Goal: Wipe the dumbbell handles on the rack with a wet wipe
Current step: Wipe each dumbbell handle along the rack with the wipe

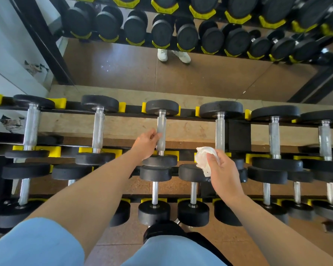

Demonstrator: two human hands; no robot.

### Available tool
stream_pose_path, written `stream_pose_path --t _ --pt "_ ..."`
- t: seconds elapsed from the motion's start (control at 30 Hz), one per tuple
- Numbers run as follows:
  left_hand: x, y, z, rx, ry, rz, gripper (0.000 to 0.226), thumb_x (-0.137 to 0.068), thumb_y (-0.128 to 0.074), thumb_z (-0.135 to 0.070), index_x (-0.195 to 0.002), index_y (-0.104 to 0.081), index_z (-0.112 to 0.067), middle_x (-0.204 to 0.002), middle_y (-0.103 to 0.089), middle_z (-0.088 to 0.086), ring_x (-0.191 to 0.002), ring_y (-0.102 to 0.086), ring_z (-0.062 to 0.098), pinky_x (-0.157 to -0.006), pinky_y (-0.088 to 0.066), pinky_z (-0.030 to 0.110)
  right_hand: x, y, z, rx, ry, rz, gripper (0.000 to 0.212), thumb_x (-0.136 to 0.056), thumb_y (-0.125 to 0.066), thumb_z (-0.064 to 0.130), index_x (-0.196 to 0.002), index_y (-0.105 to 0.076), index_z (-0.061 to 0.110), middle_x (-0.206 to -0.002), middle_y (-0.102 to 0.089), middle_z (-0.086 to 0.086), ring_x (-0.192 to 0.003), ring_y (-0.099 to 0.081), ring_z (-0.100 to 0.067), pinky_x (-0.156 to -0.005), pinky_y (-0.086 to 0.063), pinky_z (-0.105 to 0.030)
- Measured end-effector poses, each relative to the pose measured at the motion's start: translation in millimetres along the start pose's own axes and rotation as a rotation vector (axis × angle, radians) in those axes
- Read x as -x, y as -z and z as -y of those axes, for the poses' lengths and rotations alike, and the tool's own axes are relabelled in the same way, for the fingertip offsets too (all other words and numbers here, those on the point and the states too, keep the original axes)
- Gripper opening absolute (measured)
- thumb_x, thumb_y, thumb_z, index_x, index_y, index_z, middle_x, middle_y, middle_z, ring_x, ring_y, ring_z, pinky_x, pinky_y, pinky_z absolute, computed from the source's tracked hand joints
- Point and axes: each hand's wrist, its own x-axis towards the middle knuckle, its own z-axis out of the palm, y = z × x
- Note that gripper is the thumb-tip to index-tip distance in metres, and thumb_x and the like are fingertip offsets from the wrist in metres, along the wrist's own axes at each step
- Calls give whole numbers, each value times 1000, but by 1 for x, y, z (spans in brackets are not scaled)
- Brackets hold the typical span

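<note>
Several black dumbbells with silver knurled handles lie across the top tier of a black rack point(238, 135) with yellow cradles. My left hand point(145, 144) curls its fingers round the lower part of the third dumbbell's handle point(161, 124). My right hand point(222, 170) holds a crumpled white wet wipe point(205, 157) just left of the fourth dumbbell's handle point(220, 131), near its lower end. The wipe does not touch that handle. More dumbbells lie on the lower tier point(155, 192).
A mirror point(200, 73) behind the rack reflects the brown floor, the dumbbell ends and a pair of white shoes. A white wall with a bird picture point(12, 122) is at left. A dumbbell point(162, 230) lies near my knees.
</note>
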Motion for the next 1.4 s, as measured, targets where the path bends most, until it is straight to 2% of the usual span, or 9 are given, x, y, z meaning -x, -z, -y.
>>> stream_pose_path --t 0.13,0.27,0.4,0.6,0.77,1.03,1.13,1.23,1.4 --pt "1 6 -6 71 64 12 28 -102 -48 -31 -78 -54 -18 -82 -59 11 -73 -55 22 -67 -48 39 8 0 -2 -29 -39 -8 31 -105 -43 41 -131 -56 31 -115 -64 9 -101 -64 -16 -84 -57 -37" --pt "34 7 -20 261 97 -171 30 -95 -49 -18 -66 -52 -13 -62 -45 3 -60 -41 15 -57 -36 32 11 6 5 -166 -84 -43 14 -98 -57 41 -112 -60 38 -100 -66 12 -96 -66 -17 -81 -61 -40" --pt "83 -5 -40 462 48 -168 28 -97 -53 -15 -75 -67 -8 -57 -50 -1 -54 -44 8 -55 -42 22 9 24 8 -270 -134 -73 45 -83 -80 33 -121 -56 30 -106 -64 8 -96 -63 -15 -76 -59 -29" --pt "111 -54 -55 415 41 -65 23 -100 -57 -30 -90 -76 -23 -60 -60 -3 -56 -51 9 -63 -46 27 -2 53 -7 -398 -225 -64 21 -96 -65 31 -116 -59 27 -109 -67 -2 -100 -65 -20 -79 -59 -35" --pt "119 -103 -71 363 85 -63 27 -90 -70 -39 -78 -76 -15 -62 -66 -12 -58 -55 -4 -75 -48 32 -10 79 -27 -586 -306 39 22 -95 -63 40 -110 -70 25 -105 -75 -1 -104 -68 -25 -95 -56 -47" --pt "137 -188 -130 431 212 -289 28 -98 -59 -38 -86 -74 -18 -76 -72 -3 -80 -65 13 -72 -52 31 -31 150 -68 -879 -411 360 31 -104 -49 28 -130 -60 17 -125 -66 -12 -117 -62 -29 -105 -48 -46" --pt "145 -220 -156 545 332 -358 27 -101 -55 -35 -91 -72 -16 -81 -72 -3 -78 -60 11 -65 -42 25 -37 182 -76 -938 -424 468 27 -105 -45 21 -124 -63 17 -118 -68 -11 -114 -62 -27 -102 -49 -42" --pt "154 -244 -178 779 451 -287 19 -99 -57 -27 -96 -73 -15 -94 -72 4 -72 -56 12 -63 -42 25 -42 206 -85 -928 -434 546 24 -103 -42 14 -113 -64 17 -110 -60 -10 -103 -55 -24 -96 -45 -38" --pt "167 -267 -195 973 504 -238 18 -94 -62 -23 -108 -71 -17 -89 -64 5 -69 -51 14 -70 -47 27 -48 217 -98 -680 -387 569 15 -98 -52 22 -111 -59 16 -109 -50 -12 -98 -49 -24 -87 -43 -37"
